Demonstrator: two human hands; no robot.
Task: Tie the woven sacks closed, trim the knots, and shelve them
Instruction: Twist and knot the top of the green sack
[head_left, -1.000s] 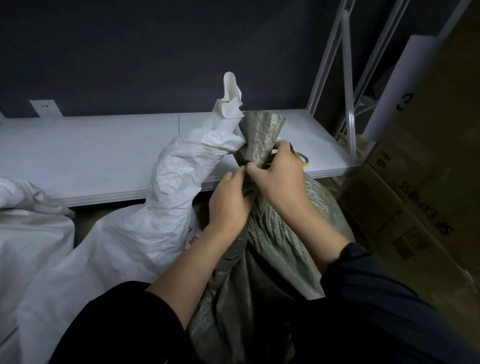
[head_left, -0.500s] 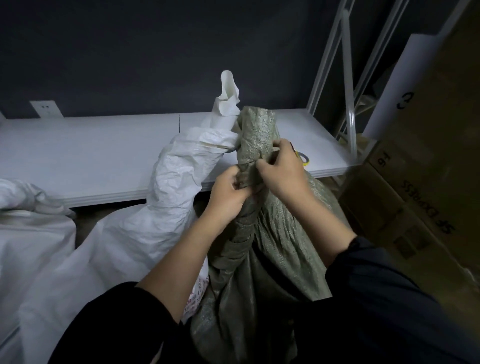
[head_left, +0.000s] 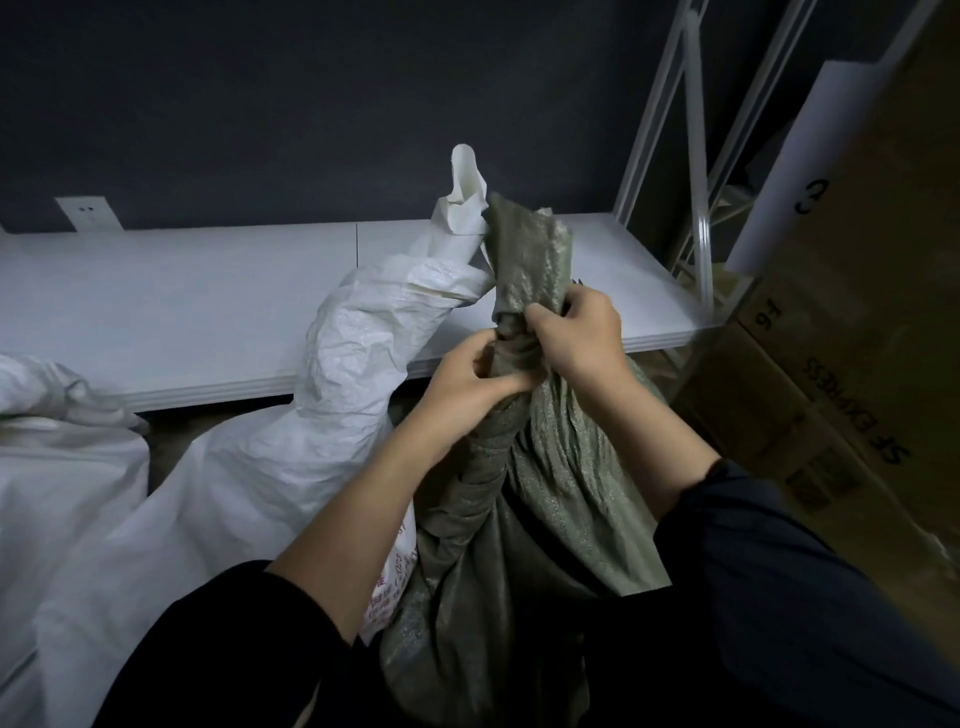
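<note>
Right now we are in the tying step: the green woven sack (head_left: 550, 467) stands just in front of the white shelf (head_left: 182, 312), near its right end. Our left hand (head_left: 467, 379) is curled round the sack's twisted neck, and our right hand (head_left: 576, 338) is closed on the bunched cloth just above, where a knot seems to be forming. Next, we judge, the two hands must pull against each other to cinch it tight before any trimming. A white sack (head_left: 358, 353), its neck twisted upward, leans on the shelf's front edge nearer the middle.
</note>
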